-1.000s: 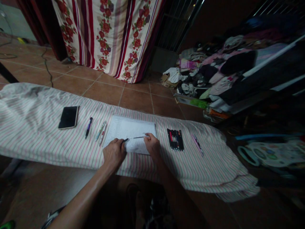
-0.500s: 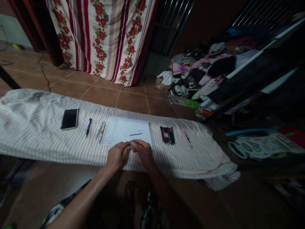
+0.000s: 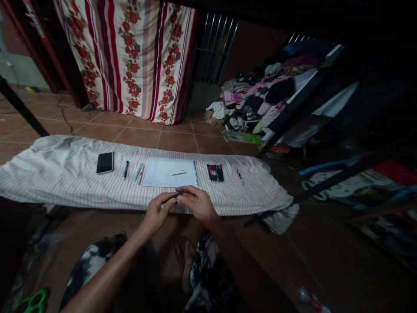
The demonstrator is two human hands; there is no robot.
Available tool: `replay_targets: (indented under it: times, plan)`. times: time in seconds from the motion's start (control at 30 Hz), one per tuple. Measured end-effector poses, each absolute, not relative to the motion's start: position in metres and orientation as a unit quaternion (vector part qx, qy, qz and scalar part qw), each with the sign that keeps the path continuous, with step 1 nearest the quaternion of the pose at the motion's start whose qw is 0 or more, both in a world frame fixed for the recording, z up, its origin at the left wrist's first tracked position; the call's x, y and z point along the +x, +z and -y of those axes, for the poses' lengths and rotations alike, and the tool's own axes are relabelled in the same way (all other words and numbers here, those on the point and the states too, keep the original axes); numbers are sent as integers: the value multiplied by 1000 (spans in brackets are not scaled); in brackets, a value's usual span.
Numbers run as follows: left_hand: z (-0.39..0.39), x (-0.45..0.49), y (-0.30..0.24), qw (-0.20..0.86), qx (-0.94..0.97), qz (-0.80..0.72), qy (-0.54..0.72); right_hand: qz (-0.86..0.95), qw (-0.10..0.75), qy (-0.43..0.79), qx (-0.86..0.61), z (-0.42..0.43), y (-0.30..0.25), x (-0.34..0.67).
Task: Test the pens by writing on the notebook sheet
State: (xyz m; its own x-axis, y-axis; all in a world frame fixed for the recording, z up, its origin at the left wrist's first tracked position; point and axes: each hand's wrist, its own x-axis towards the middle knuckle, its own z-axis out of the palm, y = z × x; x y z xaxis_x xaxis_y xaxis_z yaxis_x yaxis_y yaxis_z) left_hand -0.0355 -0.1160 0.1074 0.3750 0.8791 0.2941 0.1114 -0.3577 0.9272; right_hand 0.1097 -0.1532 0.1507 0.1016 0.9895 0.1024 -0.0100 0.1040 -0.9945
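My left hand [image 3: 157, 214] and my right hand [image 3: 201, 206] meet at the fingertips over the near edge of the cloth. Both are closed in a pinch around a small dark thing [image 3: 177, 195], mostly hidden by the fingers, whose kind I cannot make out. Just beyond them lies an open spiral notebook [image 3: 158, 171] with a thin dark stick, like a pen refill [image 3: 178, 174], on its page. Left of the notebook are a purple-and-black pen [image 3: 126, 170] and two light pens [image 3: 140, 174]. To the right, several dark pens [image 3: 215, 173] lie side by side, with a pink-and-black pen [image 3: 239, 175] farther right.
A striped cloth [image 3: 78, 182] covers the long low surface, and a black tablet or phone [image 3: 104, 163] rests on its left part. Behind hang a floral curtain [image 3: 146, 65] and, right of it, a clothes heap [image 3: 254, 100]. Dark bars [image 3: 276, 134] slant at the right.
The camera view has shifted, so the cloth's items appear smaller and farther off. Both hands have risen from the notebook's lower edge and remain together at the small dark thing.
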Motion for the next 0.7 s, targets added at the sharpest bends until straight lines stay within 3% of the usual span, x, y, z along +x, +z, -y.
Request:
replay_targets:
  times: [0.17,0.4,0.6,0.7]
  plan:
    - [139,-47,116,460,658,-329,496,648,525,279,-476,188,176,91]
    - [167,-62,145,498,631,-238,545,717,533,161,-420,222,206,72]
    - [176,-67,159,464,644,-246,556,718,540,155,-411,231,217,67]
    - [178,-64,156,491,643,-303,504,630,555,242,-486,223,204,70]
